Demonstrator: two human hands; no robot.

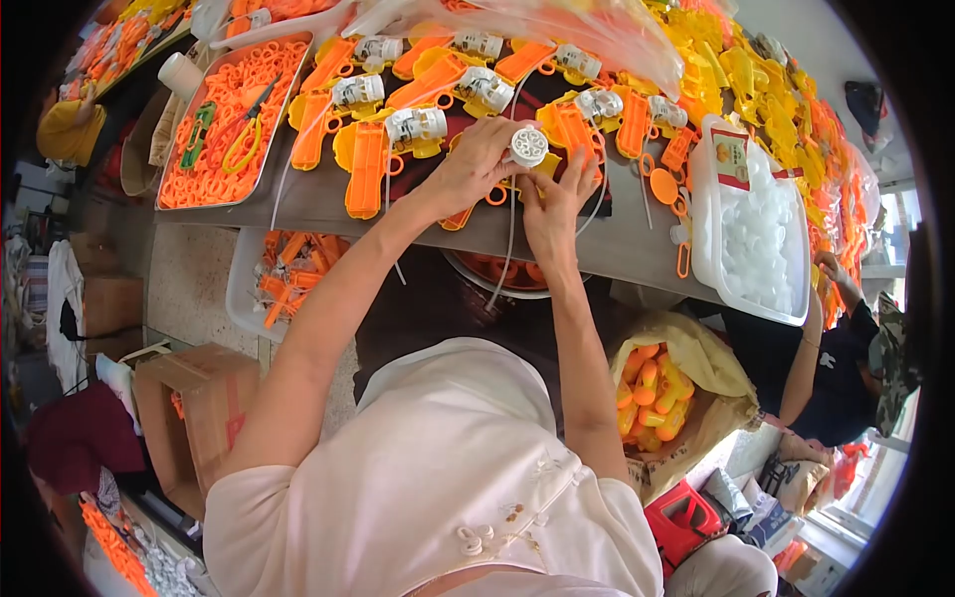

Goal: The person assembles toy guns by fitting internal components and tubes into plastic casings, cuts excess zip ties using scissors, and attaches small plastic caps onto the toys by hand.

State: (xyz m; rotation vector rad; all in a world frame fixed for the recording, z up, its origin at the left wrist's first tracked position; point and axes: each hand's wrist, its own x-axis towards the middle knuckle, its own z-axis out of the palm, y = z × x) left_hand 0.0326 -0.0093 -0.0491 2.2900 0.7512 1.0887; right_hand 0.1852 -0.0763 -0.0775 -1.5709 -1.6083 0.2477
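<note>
My left hand (466,171) is closed around a white round plastic part (528,147), whose face with several holes points up. Just beside it is my right hand (553,211), thumb and forefinger pinched at the part's underside and its other fingers raised by an orange toy body (574,131). What the pinch holds is hidden. A thin white tube (511,229) hangs below the hands over the table edge. Around them lie several orange and yellow toy gun assemblies (366,169) with white printed cylinders (416,125).
At left stands a tray (159,189) of orange rings, with pliers (242,145) on top. A white tub (704,239) of translucent pieces is at right. Below are a sack (711,363) of orange-yellow parts and a cardboard box (204,383). Another person's arm (802,368) shows at right.
</note>
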